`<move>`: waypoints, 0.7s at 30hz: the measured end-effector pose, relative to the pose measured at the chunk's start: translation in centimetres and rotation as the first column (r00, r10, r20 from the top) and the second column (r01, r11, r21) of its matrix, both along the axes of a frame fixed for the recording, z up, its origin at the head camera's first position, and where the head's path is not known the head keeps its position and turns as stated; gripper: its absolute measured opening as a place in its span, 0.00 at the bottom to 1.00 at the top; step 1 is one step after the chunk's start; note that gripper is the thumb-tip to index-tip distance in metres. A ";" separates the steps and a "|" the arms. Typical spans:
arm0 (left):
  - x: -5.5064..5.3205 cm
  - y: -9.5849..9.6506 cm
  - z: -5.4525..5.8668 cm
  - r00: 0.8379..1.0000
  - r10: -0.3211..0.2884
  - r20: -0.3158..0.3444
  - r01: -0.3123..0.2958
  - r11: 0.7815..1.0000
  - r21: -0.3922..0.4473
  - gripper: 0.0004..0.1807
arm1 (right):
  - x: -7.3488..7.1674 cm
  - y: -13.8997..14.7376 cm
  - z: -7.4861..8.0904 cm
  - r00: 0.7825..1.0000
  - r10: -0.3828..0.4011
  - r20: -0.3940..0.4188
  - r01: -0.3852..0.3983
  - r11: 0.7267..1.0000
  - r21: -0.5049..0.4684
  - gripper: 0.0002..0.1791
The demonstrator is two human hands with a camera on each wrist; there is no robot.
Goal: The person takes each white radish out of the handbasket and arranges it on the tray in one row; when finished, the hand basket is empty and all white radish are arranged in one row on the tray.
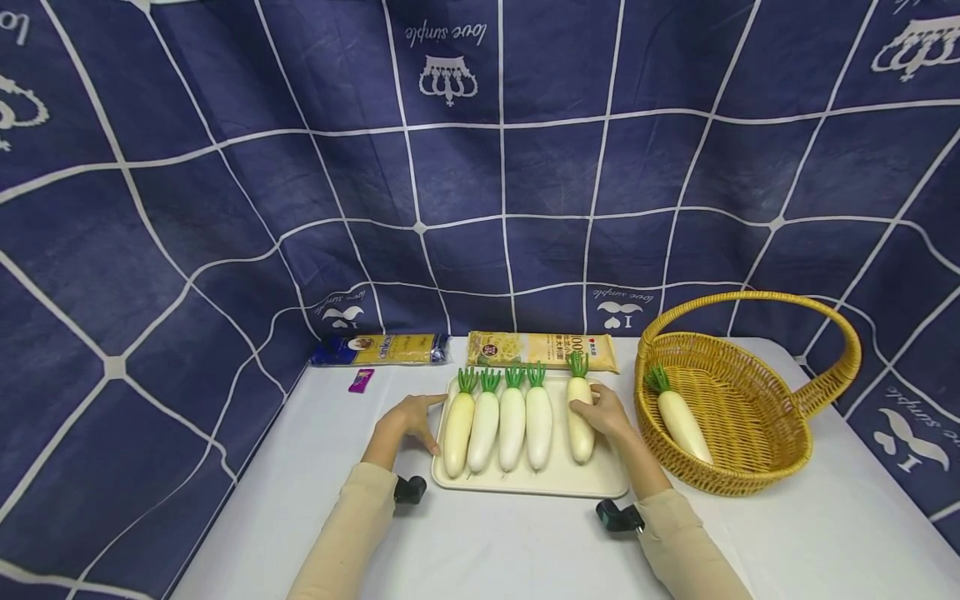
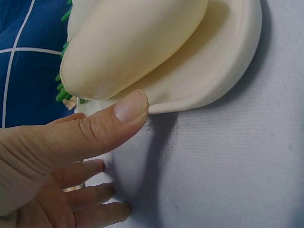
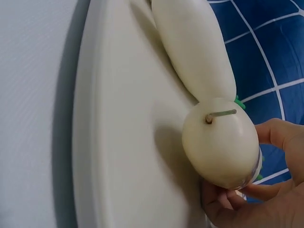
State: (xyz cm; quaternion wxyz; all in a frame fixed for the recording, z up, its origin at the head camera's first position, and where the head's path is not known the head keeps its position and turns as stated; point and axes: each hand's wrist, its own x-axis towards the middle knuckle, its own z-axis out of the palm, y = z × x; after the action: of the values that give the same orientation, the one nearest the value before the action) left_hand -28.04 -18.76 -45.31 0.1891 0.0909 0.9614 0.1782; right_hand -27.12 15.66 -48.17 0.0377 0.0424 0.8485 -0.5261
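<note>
A cream tray (image 1: 525, 482) bears several white radishes with green tops, most side by side on its left half. My right hand (image 1: 602, 412) grips the rightmost radish (image 1: 581, 425) over the tray's right side. In the right wrist view this radish (image 3: 221, 147) shows its root end, with fingers curled around its far side. My left hand (image 1: 411, 421) is at the tray's left edge, fingers spread. Its thumb (image 2: 130, 107) touches the rim beside the leftmost radish (image 2: 133, 47) in the left wrist view; the other fingers extend loosely outside the tray.
A yellow wicker basket (image 1: 798, 442) with a tall handle stands at the right, holding one radish (image 1: 684, 425). Behind the tray lie a blue-and-yellow pasta packet (image 1: 382, 349) and a yellow noodle packet (image 1: 540, 350). A small purple packet (image 1: 361, 381) lies left. A blue curtain (image 1: 465, 183) hangs behind.
</note>
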 end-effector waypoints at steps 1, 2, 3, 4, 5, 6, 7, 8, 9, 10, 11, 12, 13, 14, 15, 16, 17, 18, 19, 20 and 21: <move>0.0 0.0 0.0 1.000 0.005 0.003 -0.005 1.000 0.003 0.59 | 0.0 -0.1 0.0 1.000 -0.003 0.004 0.003 1.000 0.000 0.34; 0.0 0.0 0.0 1.000 0.002 0.001 -0.002 1.000 0.001 0.59 | 0.0 -0.1 0.0 1.000 -0.007 0.006 0.007 1.000 0.004 0.35; 0.0 0.0 0.0 1.000 -0.001 0.000 0.001 1.000 0.001 0.59 | 0.0 -0.2 0.0 1.000 -0.012 0.012 0.012 1.000 0.011 0.35; 0.0 0.0 0.1 1.000 0.002 0.002 -0.002 1.000 0.003 0.59 | -0.1 -0.2 0.0 1.000 -0.018 0.019 0.018 1.000 0.018 0.36; 0.0 0.0 0.1 1.000 0.003 0.004 -0.003 1.000 0.003 0.59 | -0.1 -0.3 0.0 1.000 -0.020 0.023 0.020 0.999 0.026 0.36; 0.0 0.1 0.2 1.000 0.006 0.006 -0.006 1.000 0.003 0.59 | -0.1 -0.4 0.0 0.999 -0.023 0.027 0.022 0.999 0.033 0.37; 0.0 0.1 0.2 1.000 0.011 0.008 -0.011 1.000 0.004 0.59 | -0.2 -0.4 0.0 0.999 -0.025 0.032 0.024 0.999 0.037 0.37; 0.1 0.1 0.2 1.000 0.010 0.009 -0.010 1.000 0.003 0.59 | -0.2 -0.5 -0.1 0.999 -0.028 0.034 0.027 0.999 0.039 0.38; 0.1 0.2 0.2 1.000 0.013 0.012 -0.013 1.000 0.003 0.59 | -0.2 -0.6 -0.1 0.999 -0.030 0.033 0.028 0.999 0.042 0.38; 0.1 0.2 0.2 1.000 0.017 0.014 -0.017 1.000 0.003 0.59 | -0.3 -0.7 -0.2 0.999 -0.030 0.030 0.028 0.998 0.047 0.38; 0.0 0.2 0.2 1.000 0.018 0.014 -0.018 1.000 0.002 0.59 | -0.3 -0.8 -0.2 0.999 -0.029 0.025 0.028 0.998 0.051 0.38; 0.0 0.2 0.2 1.000 0.019 0.015 -0.019 1.000 0.002 0.60 | -0.3 -0.8 -0.2 0.999 -0.031 0.022 0.029 0.998 0.055 0.38; 0.0 0.2 0.2 1.000 0.019 0.016 -0.019 1.000 0.003 0.60 | -0.3 -0.9 -0.2 0.999 -0.031 0.021 0.030 0.998 0.060 0.38; -0.1 0.2 0.1 1.000 0.019 0.018 -0.019 1.000 0.004 0.60 | -0.3 -0.9 -0.3 0.999 -0.034 0.020 0.032 0.997 0.069 0.38; -0.1 0.2 0.1 1.000 0.019 0.021 -0.019 1.000 0.007 0.60 | -0.3 -1.0 -0.3 0.999 -0.034 0.021 0.033 0.996 0.078 0.38; -0.2 0.1 0.0 1.000 0.015 0.019 -0.016 1.000 0.008 0.61 | -0.3 -1.1 -0.3 0.999 -0.033 0.022 0.031 0.996 0.087 0.38; -0.2 0.0 0.0 1.000 0.013 0.020 -0.013 1.000 0.008 0.61 | -0.3 -1.2 -0.2 0.999 -0.033 0.024 0.030 0.995 0.093 0.39; -0.2 0.0 0.0 1.000 0.012 0.023 -0.013 1.000 0.010 0.61 | -0.2 -1.2 -0.2 0.999 -0.032 0.028 0.029 0.995 0.099 0.39; -0.3 -0.1 -0.1 1.000 -0.004 0.013 0.004 1.000 0.006 0.62 | -0.2 -1.3 -0.1 0.999 -0.031 0.031 0.028 0.994 0.107 0.39; -0.3 -0.1 -0.1 1.000 -0.004 0.016 0.004 1.000 0.004 0.62 | -0.2 -1.4 -0.1 0.999 -0.029 0.032 0.025 0.993 0.112 0.40; -0.4 -0.1 -0.1 1.000 -0.003 0.020 0.003 1.000 0.003 0.63 | -0.2 -1.4 0.0 0.999 -0.026 0.033 0.022 0.993 0.114 0.40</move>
State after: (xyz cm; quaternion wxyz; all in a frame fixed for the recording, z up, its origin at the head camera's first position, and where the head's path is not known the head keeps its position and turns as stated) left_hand -28.42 -18.88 -45.42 0.1989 0.0906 0.9591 0.1801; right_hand -27.35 14.22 -48.22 0.0435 0.0639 0.8758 -0.4764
